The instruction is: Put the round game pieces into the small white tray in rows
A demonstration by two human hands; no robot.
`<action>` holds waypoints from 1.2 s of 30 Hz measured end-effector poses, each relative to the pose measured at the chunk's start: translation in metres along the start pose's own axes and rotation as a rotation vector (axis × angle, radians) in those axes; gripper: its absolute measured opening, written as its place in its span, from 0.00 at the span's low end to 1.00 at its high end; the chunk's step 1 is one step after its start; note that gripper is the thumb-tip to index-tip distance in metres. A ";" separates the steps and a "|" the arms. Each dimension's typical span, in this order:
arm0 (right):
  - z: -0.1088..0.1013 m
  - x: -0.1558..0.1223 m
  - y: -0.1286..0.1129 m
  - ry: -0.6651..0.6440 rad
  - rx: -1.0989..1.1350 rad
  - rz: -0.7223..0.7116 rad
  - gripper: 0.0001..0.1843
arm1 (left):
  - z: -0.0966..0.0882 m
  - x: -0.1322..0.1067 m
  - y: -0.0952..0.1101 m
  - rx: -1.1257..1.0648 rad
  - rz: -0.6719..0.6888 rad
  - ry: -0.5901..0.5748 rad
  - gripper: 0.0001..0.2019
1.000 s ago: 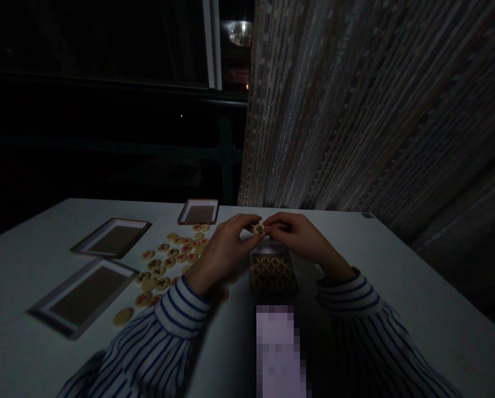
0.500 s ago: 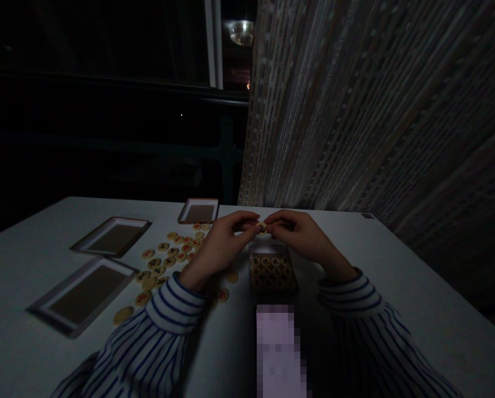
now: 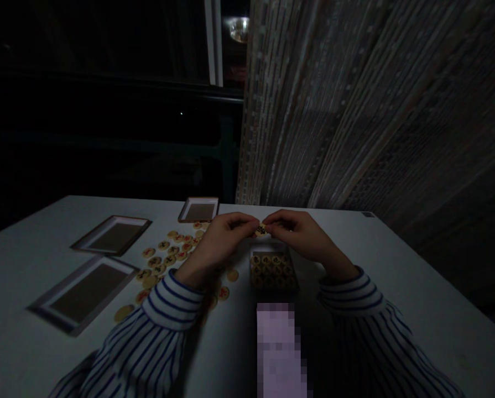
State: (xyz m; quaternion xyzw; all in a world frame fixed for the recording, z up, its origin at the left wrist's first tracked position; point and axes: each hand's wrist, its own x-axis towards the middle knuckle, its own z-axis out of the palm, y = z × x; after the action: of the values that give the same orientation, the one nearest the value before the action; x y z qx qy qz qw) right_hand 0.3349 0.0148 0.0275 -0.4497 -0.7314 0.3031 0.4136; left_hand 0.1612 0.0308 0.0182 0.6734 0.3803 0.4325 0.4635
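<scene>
Both hands meet above a small open box [image 3: 293, 282] filled with round wooden game discs. My left hand [image 3: 218, 243] and my right hand [image 3: 299, 235] pinch one pale disc [image 3: 260, 230] with a dark mark between their fingertips. The box sits on the white table [image 3: 396, 298] just below the hands. Several loose discs [image 3: 168, 254] with red or black marks lie scattered to the left of my left wrist. Striped sleeves cover both forearms.
Three shallow trays lie on the table: a small one [image 3: 198, 210] at the back, one [image 3: 112, 235] at the left, a larger one [image 3: 83, 293] nearer me. A striped curtain [image 3: 355, 110] hangs behind. A blurred pale patch [image 3: 278, 348] sits at the front.
The hands stay together on the disc and have shifted slightly up and away; the disc has turned a little between the fingertips. My left wrist has uncovered more loose discs.
</scene>
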 end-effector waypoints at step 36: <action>0.003 0.000 0.001 -0.001 0.093 0.062 0.12 | 0.001 0.000 -0.004 -0.232 -0.118 -0.002 0.11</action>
State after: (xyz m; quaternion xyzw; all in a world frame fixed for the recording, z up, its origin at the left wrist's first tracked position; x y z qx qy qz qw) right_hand 0.3325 0.0146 0.0255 -0.4521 -0.7024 0.3497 0.4242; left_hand 0.1619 0.0321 0.0141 0.5920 0.3663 0.4449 0.5633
